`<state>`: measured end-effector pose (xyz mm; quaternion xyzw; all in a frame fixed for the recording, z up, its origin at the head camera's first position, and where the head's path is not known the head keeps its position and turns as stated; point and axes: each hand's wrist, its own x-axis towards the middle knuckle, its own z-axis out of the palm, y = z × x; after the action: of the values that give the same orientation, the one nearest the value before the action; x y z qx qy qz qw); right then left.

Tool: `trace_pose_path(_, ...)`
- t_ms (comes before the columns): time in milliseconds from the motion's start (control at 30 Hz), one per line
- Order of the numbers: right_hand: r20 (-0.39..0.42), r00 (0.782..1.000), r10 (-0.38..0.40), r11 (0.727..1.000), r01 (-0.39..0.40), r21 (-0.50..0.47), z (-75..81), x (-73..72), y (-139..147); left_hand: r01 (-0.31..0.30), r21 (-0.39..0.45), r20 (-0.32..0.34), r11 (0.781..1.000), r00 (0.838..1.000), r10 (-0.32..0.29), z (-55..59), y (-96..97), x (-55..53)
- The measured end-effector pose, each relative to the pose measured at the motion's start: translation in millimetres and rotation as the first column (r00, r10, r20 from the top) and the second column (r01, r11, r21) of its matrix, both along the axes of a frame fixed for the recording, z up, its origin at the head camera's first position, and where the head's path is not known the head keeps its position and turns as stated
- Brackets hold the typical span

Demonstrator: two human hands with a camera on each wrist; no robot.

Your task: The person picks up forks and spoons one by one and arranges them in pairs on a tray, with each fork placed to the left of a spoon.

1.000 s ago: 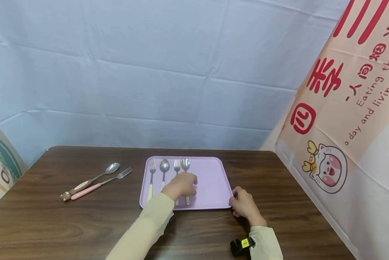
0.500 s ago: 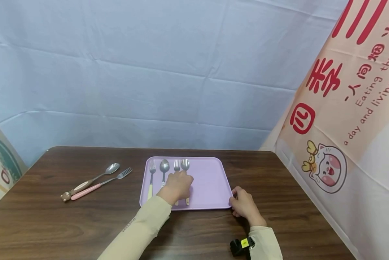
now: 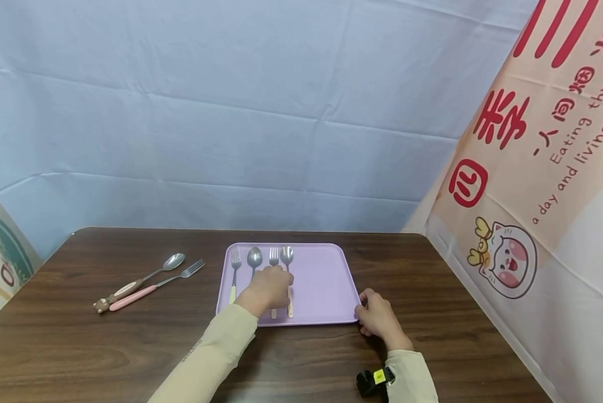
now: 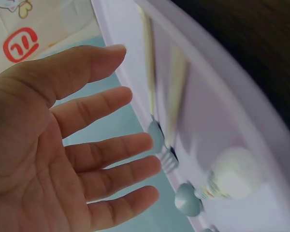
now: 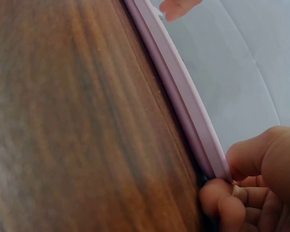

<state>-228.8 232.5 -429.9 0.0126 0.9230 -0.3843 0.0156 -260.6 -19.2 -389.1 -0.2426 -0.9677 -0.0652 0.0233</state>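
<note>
My left hand (image 3: 267, 290) hovers over the lilac tray (image 3: 326, 288); in the left wrist view its fingers are spread and hold nothing. Beneath and around it on the tray lie a fork (image 3: 236, 258) with a pale yellow handle, a spoon (image 3: 254, 257) with a white patterned handle, a cream-handled fork (image 3: 274, 256) and a cream-handled spoon (image 3: 290, 308). They stand side by side, heads toward the far edge, partly covered by the hand. At the tray's near right corner my right hand (image 3: 379, 320) pinches the rim (image 5: 208, 140) between thumb and fingers.
On the brown table (image 3: 130, 352), left of the tray, lie a spoon (image 3: 130, 286) with a brown bear-shaped handle and a pink-handled fork (image 3: 142, 293), slanted side by side. A pale blue cloth (image 3: 231, 112) hangs behind the table, and a printed cloth (image 3: 543, 224) hangs at the right.
My left hand has drawn back a little to the left, uncovering more of the cream-handled spoon. The right hand stays at the tray corner, and the cutlery looks unmoved.
</note>
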Motion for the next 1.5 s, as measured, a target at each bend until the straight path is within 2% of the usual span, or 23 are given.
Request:
trace_pose_path(367,-0.002,1.000,-0.003,1.000,0.003,0.007,-1.9,-0.3,0.0,0.003,0.024,-0.038,1.000,0.999,-0.002,-5.1,-21.1,0.2)
trace_pose_path(600,-0.007,1.000,-0.012,1.000,0.012,0.006,-1.3,-0.8,0.9,0.005,0.048,-0.075,0.999,0.997,-0.001,-2.5,-35.0,3.6)
trace_pose_path(867,-0.017,1.000,-0.005,1.000,0.005,0.008,-0.3,0.2,0.4,-0.002,0.069,-0.106,0.998,0.994,0.010,-9.1,-52.7,0.7)
trace_pose_path(1267,-0.019,1.000,-0.005,1.000,0.005,0.004,-3.0,0.0,0.4,-0.065,0.077,-0.111,0.995,0.991,0.074,-10.1,-88.0,1.2)
trace_pose_path(1500,-0.017,1.000,-0.004,1.000,0.004,0.007,-2.4,-0.3,0.1,-0.080,0.095,-0.113,0.992,0.989,0.091,-14.3,-109.4,3.4)
